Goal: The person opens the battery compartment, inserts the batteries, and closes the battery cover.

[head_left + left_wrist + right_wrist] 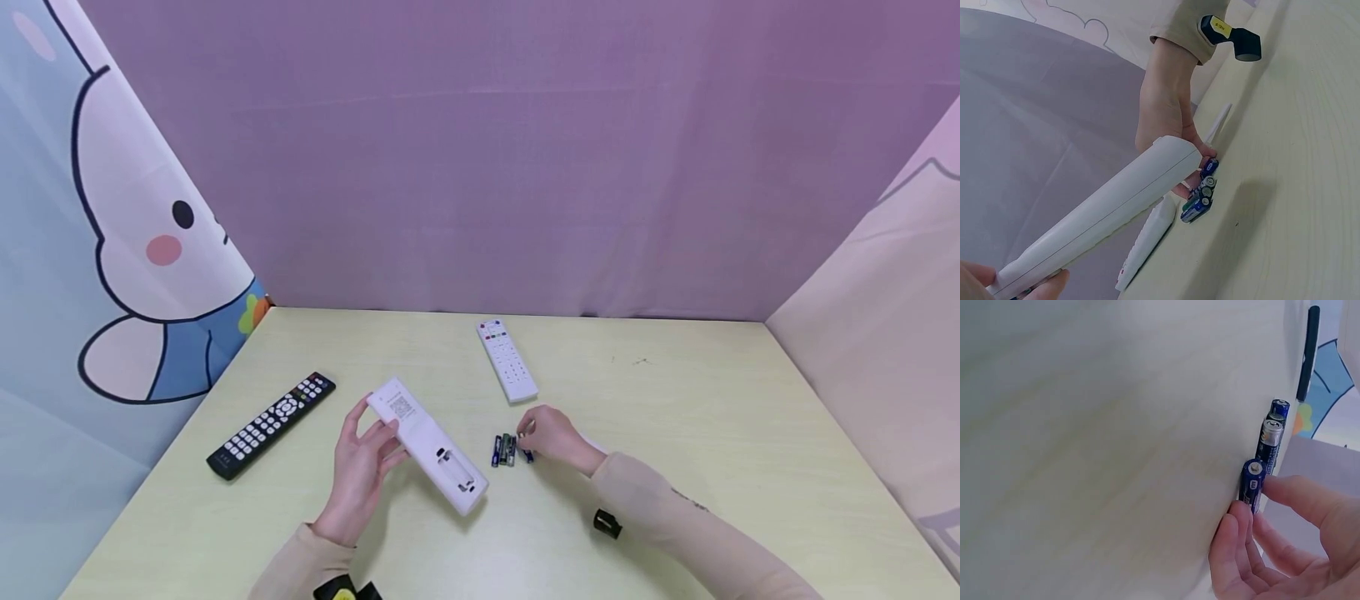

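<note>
My left hand (358,471) grips a white remote control (427,442) by its far end. Its back faces up, showing a printed code and a battery compartment with no cover and no batteries in it. Beside the remote, my right hand (553,435) pinches a blue battery (1252,481) between thumb and fingers, low over the table. Several more batteries (504,450) lie side by side just left of that hand. In the left wrist view, the right hand reaches down behind the remote's near end. A thin white piece (1219,124) lies by the right hand, partly hidden.
A second white remote (507,362) lies buttons up at the back of the table (720,400). To the left rests a black remote (272,425). A purple cloth (480,167) hangs behind the table, with printed cloths at both sides.
</note>
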The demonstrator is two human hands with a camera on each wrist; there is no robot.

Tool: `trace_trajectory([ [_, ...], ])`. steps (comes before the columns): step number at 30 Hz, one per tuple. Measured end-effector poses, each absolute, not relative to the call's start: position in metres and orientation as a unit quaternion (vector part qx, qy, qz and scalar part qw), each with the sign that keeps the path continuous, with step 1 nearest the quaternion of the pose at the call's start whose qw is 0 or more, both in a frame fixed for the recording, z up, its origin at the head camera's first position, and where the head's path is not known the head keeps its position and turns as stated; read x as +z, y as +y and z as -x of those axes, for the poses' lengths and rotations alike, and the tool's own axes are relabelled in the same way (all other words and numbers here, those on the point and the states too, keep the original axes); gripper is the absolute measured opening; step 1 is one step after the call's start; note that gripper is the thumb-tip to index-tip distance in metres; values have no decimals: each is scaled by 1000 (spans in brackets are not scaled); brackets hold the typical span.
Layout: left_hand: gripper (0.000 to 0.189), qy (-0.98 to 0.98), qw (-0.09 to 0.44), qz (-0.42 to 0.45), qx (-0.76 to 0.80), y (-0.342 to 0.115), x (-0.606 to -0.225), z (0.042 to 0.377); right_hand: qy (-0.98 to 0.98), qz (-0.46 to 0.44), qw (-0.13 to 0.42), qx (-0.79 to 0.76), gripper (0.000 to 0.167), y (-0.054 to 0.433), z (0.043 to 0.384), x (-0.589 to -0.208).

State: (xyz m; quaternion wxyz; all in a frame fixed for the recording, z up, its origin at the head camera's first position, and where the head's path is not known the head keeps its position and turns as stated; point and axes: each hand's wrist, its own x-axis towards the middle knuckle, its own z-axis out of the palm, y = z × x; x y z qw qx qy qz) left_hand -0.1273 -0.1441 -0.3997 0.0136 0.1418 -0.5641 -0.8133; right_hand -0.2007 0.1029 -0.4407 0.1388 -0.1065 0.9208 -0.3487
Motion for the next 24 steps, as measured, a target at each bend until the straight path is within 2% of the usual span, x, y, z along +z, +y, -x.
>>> trace_trajectory([
  [10, 63, -563, 13, -142, -814, -144, -400, 128, 925, 117, 122, -341, 16, 105, 196, -442],
  [24, 64, -559, 15, -147, -816, -144, -400, 129, 869, 119, 92, -472, 22, 110, 183, -434],
])
